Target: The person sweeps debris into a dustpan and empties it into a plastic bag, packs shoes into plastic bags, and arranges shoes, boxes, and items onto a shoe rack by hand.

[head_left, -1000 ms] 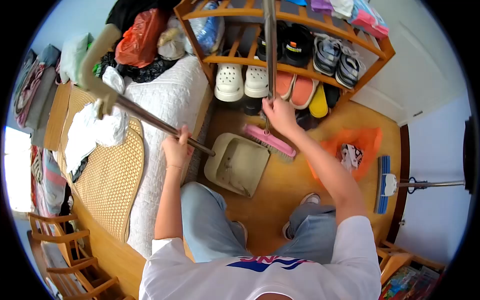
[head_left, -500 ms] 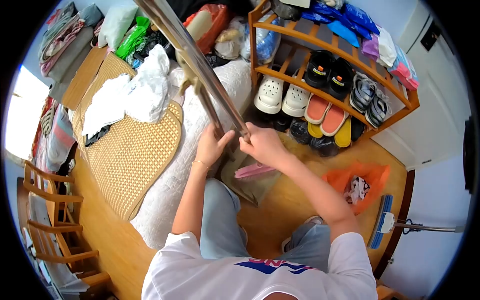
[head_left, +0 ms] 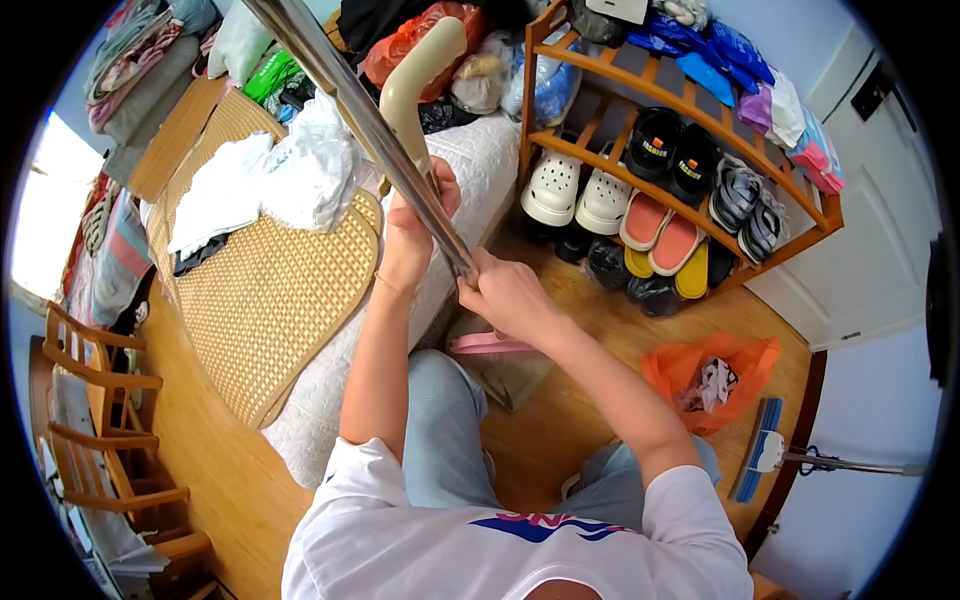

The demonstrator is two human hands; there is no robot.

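Fingers closed, my right hand [head_left: 505, 292] grips the metal broom pole [head_left: 375, 130], which slants up to the upper left. The pink broom head [head_left: 485, 344] is low, over the beige dustpan [head_left: 515, 378], partly hidden by my hand and arm. My left hand [head_left: 412, 230] is wrapped round the dustpan's handle just below its beige curved grip [head_left: 415, 85], behind and beside the broom pole. Both hands are close together over the bed's edge.
A wooden shoe rack [head_left: 680, 190] holds several shoes. An orange plastic bag [head_left: 715, 385] and a blue mop head [head_left: 757, 450] are on the floor at right. The bed [head_left: 460, 180] carries a woven mat [head_left: 270, 300] and white cloth. Wooden chairs [head_left: 115, 440] stand at lower left.
The broom has moved left, from beside the rack to over the dustpan. My left hand has moved up the dustpan handle, and the two poles are now close together. The view has turned.
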